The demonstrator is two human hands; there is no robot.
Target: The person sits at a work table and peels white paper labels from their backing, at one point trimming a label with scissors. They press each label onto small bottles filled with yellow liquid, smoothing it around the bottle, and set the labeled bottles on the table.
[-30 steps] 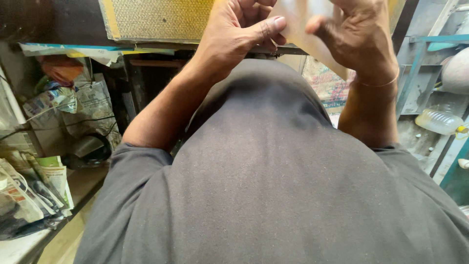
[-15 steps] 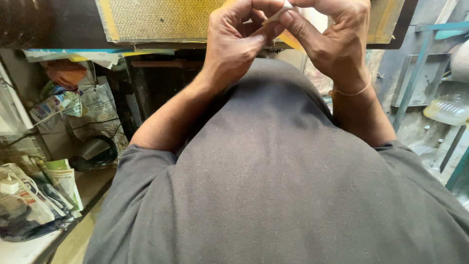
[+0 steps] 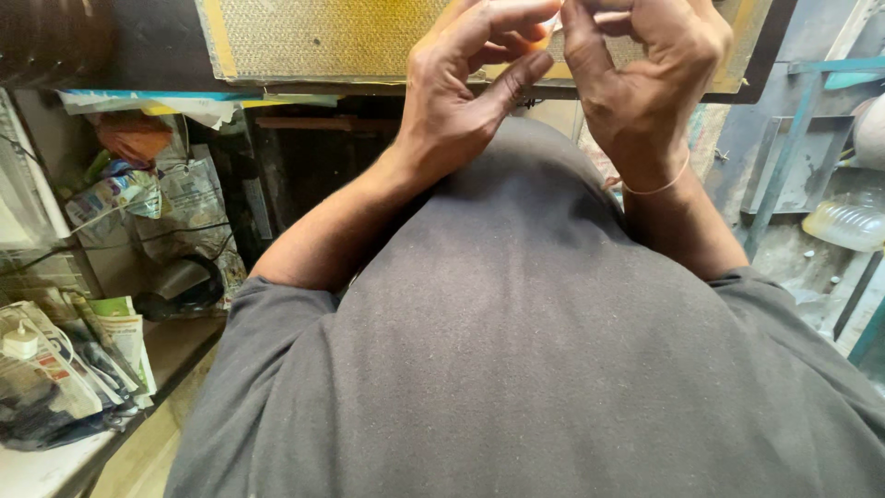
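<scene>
My left hand (image 3: pixel 470 88) and my right hand (image 3: pixel 645 78) are raised close together in front of my chest, over my grey shirt (image 3: pixel 553 350). Their fingertips meet at the top of the view and pinch a small pale thing (image 3: pixel 551 26), which the fingers mostly hide. I cannot tell what it is. A thin thread band (image 3: pixel 656 187) circles my right wrist. Both forearms are bare and bent upward.
A yellowish woven panel (image 3: pixel 304 37) hangs behind the hands. On the left stands a cluttered shelf with plastic bags (image 3: pixel 138 194) and packets and papers (image 3: pixel 64 378). On the right are a clear plastic bottle (image 3: pixel 848 226) and a blue-green metal frame (image 3: pixel 784 157).
A second ago my hands were slightly apart. They have since closed in until the fingertips meet on the small pale thing, and the view has shifted a little.
</scene>
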